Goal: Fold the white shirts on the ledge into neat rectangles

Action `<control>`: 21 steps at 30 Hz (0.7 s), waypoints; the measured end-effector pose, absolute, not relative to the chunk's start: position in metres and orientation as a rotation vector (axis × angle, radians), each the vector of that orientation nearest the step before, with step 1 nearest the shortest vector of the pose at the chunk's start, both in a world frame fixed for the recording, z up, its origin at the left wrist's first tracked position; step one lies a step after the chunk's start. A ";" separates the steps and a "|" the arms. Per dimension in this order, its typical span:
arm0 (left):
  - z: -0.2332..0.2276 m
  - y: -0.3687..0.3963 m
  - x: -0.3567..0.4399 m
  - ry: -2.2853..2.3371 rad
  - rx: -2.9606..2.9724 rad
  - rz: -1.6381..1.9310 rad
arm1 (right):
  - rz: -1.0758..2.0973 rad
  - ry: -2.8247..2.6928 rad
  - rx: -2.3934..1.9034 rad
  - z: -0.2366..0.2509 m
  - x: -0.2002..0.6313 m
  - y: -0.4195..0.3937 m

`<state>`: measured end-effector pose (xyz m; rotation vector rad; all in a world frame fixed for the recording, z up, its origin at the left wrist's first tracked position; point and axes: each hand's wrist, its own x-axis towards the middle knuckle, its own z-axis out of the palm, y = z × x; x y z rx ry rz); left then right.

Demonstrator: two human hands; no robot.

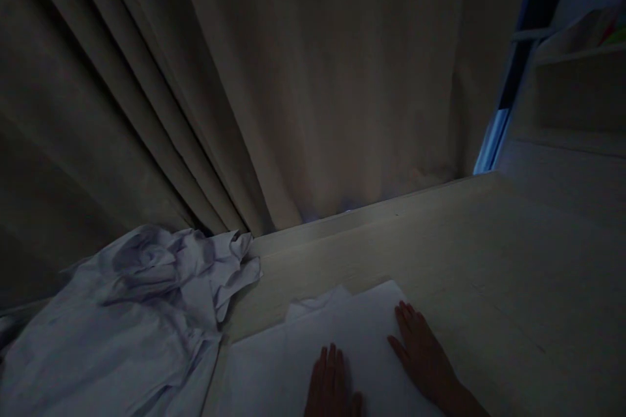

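Observation:
The scene is dim. A flat, folded white cloth (pixel 293 365) lies on a pale wooden surface (pixel 479 260) at the bottom middle. My left hand (pixel 331 383) rests flat on it, fingers together and pointing away from me. My right hand (pixel 421 352) lies flat on the cloth's right edge, fingers slightly spread. Neither hand grips anything. To the left of the folded cloth sits a crumpled pile of white garments (pixel 132 319), apart from both hands.
Heavy beige curtains (pixel 274 78) hang along the far edge of the surface. A shelf unit (pixel 572 98) stands at the right, with a strip of window light (pixel 491 143) beside it.

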<state>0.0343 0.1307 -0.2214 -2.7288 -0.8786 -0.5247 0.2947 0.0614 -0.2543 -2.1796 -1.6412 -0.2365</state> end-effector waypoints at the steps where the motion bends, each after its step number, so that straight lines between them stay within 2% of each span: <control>1: -0.222 0.135 0.058 -0.819 -2.724 -0.548 | -0.245 -1.639 -2.167 -0.257 0.295 0.062; 7: -0.199 0.156 0.175 -0.666 -3.025 -0.378 | -0.299 -1.604 -2.066 -0.250 0.299 0.044; 10: -0.193 0.163 0.213 -0.617 -3.133 -0.380 | -0.428 -1.620 -2.041 -0.248 0.302 0.014; 15: -0.204 0.163 0.238 -0.727 -3.175 -0.335 | -0.849 -1.786 -1.886 -0.268 0.308 -0.025; 21: -0.210 0.161 0.235 -0.746 -3.241 -0.327 | -0.860 -1.846 -1.924 -0.280 0.314 -0.038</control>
